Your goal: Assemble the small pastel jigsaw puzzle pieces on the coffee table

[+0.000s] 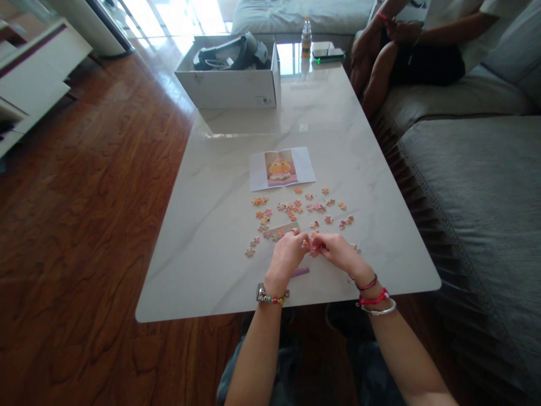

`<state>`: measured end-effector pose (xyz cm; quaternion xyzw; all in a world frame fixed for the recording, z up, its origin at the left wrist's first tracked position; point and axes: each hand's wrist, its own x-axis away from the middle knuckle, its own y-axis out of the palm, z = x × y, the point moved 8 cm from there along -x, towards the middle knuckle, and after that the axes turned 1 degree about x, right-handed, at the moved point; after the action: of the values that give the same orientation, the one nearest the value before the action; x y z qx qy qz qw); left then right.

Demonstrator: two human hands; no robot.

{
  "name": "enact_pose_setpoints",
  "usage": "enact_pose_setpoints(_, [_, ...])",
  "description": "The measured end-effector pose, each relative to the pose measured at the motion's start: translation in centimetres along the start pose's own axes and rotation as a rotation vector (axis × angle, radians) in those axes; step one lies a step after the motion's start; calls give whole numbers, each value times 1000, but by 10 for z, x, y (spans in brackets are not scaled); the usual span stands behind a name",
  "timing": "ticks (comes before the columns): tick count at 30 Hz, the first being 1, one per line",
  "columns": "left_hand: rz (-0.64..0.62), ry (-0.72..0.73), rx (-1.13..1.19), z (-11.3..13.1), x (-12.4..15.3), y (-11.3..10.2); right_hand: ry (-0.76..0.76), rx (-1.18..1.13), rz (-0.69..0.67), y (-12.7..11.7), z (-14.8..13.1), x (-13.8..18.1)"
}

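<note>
My left hand and my right hand meet low over the near part of the white table, fingers pinched together. Between their fingertips are pink puzzle pieces, partly covered by the fingers. Loose orange and pink puzzle pieces lie scattered just beyond my hands. A flat, pale strip with pieces on it lies at my left fingertips. Beside my left wrist is a purple strip, partly hidden by the hand. Farther off lies a paper sheet with a printed picture of a yellow figure.
A white box holding dark gear stands at the table's far left. Near the far right edge are a bottle and a dark flat device. Another person sits on the grey sofa to the right.
</note>
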<state>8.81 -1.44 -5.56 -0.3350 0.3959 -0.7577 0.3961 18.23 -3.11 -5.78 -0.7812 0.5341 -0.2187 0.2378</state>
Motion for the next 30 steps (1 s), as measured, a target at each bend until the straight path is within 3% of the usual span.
enact_pose_setpoints(17, [-9,-43,-10,-1,0,3,-39,99,-29,0,1,1])
enact_pose_setpoints(25, [18,15,1,-1,-1,3,-20,146,-21,4,1,-1])
enact_pose_setpoints(30, [-8,-14,18,-1,-1,1,1,96,-98,5,1,1])
